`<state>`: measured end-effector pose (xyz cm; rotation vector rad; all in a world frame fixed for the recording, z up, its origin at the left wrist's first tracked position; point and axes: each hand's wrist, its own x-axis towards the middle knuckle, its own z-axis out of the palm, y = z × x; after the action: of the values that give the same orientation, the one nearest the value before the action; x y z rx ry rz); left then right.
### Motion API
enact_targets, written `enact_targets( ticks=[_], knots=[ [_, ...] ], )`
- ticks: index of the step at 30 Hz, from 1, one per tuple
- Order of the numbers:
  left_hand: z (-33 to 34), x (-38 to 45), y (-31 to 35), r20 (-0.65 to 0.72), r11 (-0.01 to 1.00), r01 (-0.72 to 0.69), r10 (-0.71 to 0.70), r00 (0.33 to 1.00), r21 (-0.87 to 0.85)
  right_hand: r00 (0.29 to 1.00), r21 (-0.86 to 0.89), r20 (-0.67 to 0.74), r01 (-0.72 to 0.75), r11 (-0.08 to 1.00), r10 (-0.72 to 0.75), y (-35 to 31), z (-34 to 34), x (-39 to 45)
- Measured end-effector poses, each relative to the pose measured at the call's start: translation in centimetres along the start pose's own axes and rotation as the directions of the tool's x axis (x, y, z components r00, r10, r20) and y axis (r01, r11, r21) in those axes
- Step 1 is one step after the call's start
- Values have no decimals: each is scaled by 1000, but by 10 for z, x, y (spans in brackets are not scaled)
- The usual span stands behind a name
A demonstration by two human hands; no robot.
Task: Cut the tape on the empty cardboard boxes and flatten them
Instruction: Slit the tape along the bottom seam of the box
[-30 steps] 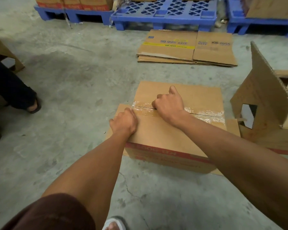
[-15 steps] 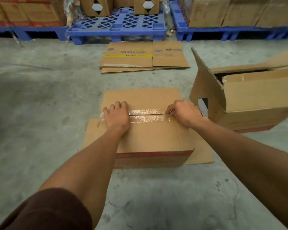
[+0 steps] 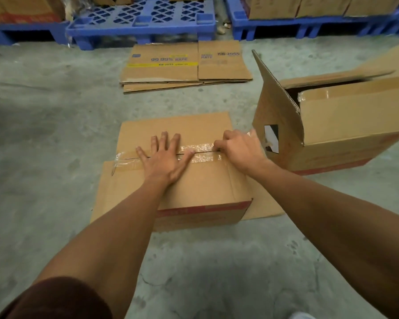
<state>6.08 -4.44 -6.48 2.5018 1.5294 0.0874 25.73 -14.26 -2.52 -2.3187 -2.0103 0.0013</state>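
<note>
The taped box [image 3: 184,178] sits on the concrete floor [image 3: 44,134] right in front of the person, its top seam covered by clear tape [image 3: 199,149]. The left hand [image 3: 164,157] lies flat with its fingers spread, pressing the flaps down. The right hand [image 3: 238,148] has a curled grip at the tape's right end; I cannot tell what it holds. So this box looks unopened as yet. A flattened stack [image 3: 184,65] lies farther off, seemingly finished work. An open box [image 3: 343,125] stands just to the right, not yet flattened, crowding that side. Blue pallets [image 3: 143,26] line the back.
</note>
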Motion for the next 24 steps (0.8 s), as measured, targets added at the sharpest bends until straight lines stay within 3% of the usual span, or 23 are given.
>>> enact_targets(
  ticks=[3,7,10,14,18,20,22,24],
  knots=[
    [-3,0,2,-25,1000,-12,12,1000,-4,991,-159,-127,8,987,-29,31,-3,-16],
    [-4,0,6,1,1000,10,-10,1000,-6,990,-146,-140,-42,988,21,42,0,-27],
    [-7,3,14,-20,1000,14,-13,1000,23,982,-76,-151,-127,989,114,46,8,-30],
    [-11,3,34,-78,968,-200,214,974,153,964,188,-115,-216,958,240,58,16,-34],
    [-1,4,64,-99,964,-258,263,960,60,867,453,-101,-396,799,487,54,16,-29],
    [5,6,71,-113,973,-232,230,967,2,789,564,10,-512,648,614,52,16,-20],
    [10,7,71,-125,974,-228,226,966,-7,737,657,117,-560,505,665,50,15,-11],
    [15,4,67,-140,970,-241,240,961,10,732,717,143,-541,440,666,49,15,-3]
  ],
)
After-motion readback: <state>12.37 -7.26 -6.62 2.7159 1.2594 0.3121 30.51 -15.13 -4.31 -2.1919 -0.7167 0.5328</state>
